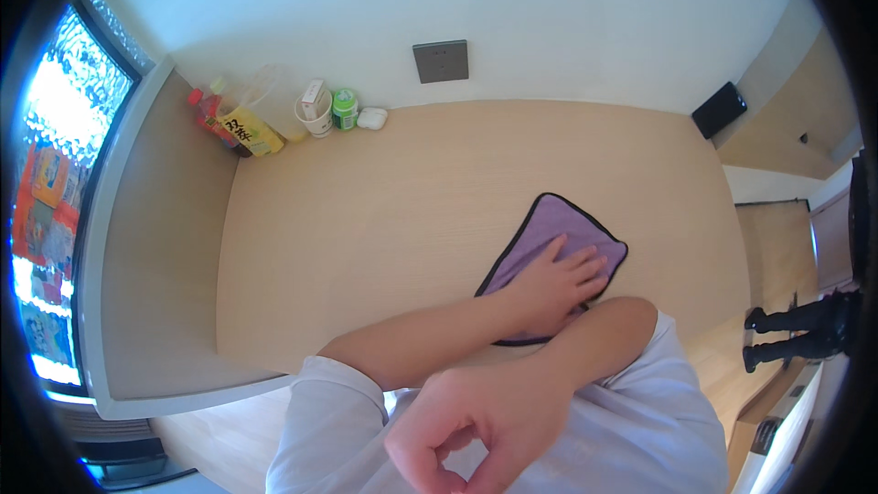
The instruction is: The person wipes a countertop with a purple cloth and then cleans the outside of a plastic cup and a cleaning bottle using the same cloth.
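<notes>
My left hand (555, 285) lies flat, palm down and fingers spread, on a purple cloth (559, 216) with black edging. Beneath it, the cloth rests spread on the light wood-look desk (384, 219), and my forearms hide part of its near side. Close to the camera, in front of my chest, my right hand (494, 418) is raised with its fingers curled towards the thumb. Nothing shows inside that curl; the fingertips meet the bottom rim of the picture. My right forearm passes just in front of my left hand.
Along the back left stand drink bottles (250, 130), a paper cup (317, 116) holding a small box, a green-lidded canister (345, 110) and a white case (372, 119). A black phone-like slab (719, 110) leans at the back right. A wall socket (441, 62) sits above. Another person's legs (796, 333) show at right.
</notes>
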Tool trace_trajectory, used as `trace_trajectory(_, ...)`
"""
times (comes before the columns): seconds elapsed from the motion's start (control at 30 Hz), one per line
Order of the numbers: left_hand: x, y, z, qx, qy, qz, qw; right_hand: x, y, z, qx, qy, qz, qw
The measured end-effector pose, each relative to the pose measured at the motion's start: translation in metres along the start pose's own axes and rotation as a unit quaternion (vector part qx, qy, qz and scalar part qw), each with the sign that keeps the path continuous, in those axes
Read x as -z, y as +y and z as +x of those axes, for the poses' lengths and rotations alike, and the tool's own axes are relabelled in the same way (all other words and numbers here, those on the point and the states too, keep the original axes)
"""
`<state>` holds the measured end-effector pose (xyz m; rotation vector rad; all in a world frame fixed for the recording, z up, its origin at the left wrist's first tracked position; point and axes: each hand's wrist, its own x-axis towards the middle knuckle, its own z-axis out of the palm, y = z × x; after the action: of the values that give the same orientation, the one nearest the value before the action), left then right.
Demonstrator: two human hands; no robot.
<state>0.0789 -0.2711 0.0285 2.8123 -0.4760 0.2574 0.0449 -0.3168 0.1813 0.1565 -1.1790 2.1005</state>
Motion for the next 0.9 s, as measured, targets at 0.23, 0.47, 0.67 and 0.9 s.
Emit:
trace_trajectory(0.23, 0.044, -0.13, -0.039, 0.307, 0.069, 0.053, 0.948, 0.022, -0.011, 0.005, 0.004, 0.294, -0.383, 0.876)
trace_trajectory(0.47, 0.059, -0.205, -0.114, 0.318, 0.468, -0.448, 0.692, 0.147, -0.017, -0.042, 0.043, 0.463, -0.73, 0.501)
trace_trajectory(0.67, 0.069, -0.176, -0.156, 0.338, 0.454, -0.064, 0.822, 0.226, 0.007, -0.055, -0.151, 0.36, -0.867, 0.309)
trace_trajectory(0.9, 0.069, -0.188, -0.161, 0.328, 0.4, 0.002, 0.856, 0.269, -0.043, -0.061, -0.294, 0.54, -0.761, 0.206)
